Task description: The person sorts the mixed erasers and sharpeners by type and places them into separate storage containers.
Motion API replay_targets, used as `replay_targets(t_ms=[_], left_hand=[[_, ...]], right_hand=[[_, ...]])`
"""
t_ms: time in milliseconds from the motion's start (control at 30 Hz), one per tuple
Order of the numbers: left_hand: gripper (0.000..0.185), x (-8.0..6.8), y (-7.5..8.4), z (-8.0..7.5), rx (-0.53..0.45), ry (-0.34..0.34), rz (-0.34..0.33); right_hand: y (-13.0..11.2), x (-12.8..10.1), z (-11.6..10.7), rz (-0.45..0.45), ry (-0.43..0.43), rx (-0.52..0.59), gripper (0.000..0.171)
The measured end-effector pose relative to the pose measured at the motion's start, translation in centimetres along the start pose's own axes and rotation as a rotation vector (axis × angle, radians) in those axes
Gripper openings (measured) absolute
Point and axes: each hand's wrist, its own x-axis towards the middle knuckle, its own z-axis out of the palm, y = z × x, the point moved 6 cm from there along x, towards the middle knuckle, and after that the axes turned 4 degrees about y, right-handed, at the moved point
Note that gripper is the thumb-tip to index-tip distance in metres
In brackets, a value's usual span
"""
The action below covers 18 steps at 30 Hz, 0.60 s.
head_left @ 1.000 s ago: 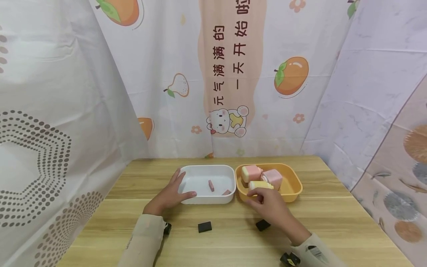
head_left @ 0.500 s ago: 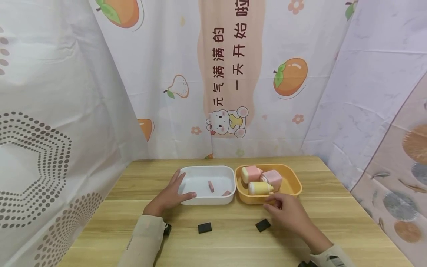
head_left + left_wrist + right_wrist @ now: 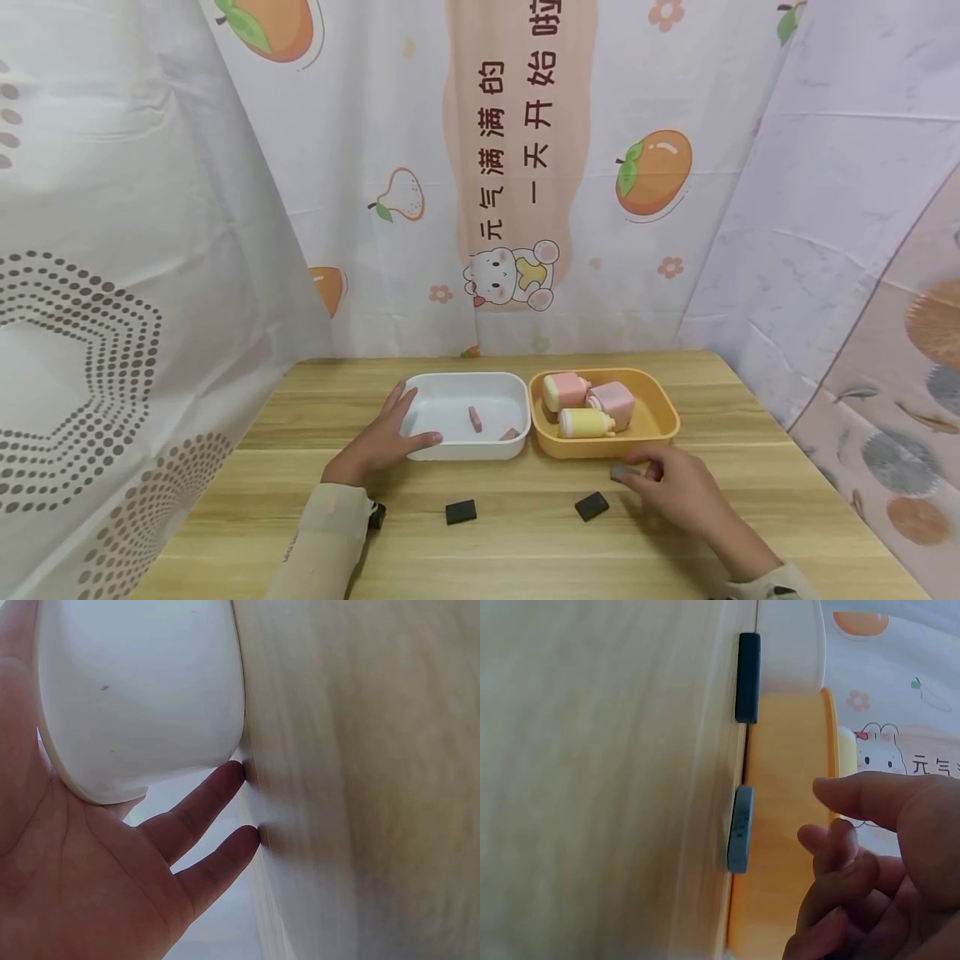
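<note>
My left hand (image 3: 382, 433) rests at the left end of the white tray (image 3: 468, 451), thumb along its front side. In the left wrist view two straight fingers (image 3: 217, 870) reach down to the tabletop beside the tray's rounded corner. My right hand (image 3: 678, 492) hovers by a small grey block (image 3: 621, 472) in front of the orange tray (image 3: 600, 449). The right wrist view has the grey block (image 3: 740, 829) lying on the table, apart from the thumb (image 3: 866, 796) and the loosely bent fingers. Nothing sits between them.
Two black blocks (image 3: 461, 512) (image 3: 592, 506) lie on the wooden table (image 3: 517, 550). Inside the white tray are two small pink pieces (image 3: 475, 419). A yellow bottle (image 3: 583, 422) and two pink bottle-like things (image 3: 566, 390) fill the orange tray's left part. A printed curtain (image 3: 420, 275) hangs behind.
My right hand has moved from over the yellow bottle rightward and toward me, down to the grey block, which now shows. The left hand stays in place.
</note>
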Motion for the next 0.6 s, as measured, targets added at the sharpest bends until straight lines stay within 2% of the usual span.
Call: replay_targets(t_ms=[367, 600], left_hand=[[0.115, -0.1, 0.1, -0.1, 0.008, 0.007, -0.002], [0.114, -0.2, 0.1, -0.1, 0.014, 0.001, 0.006]], right_hand=[[2.3, -0.3, -0.6, 0.061, -0.059, -0.022, 0.035], [3.0, 0.0, -0.5, 0.067, -0.095, -0.05, 0.036]])
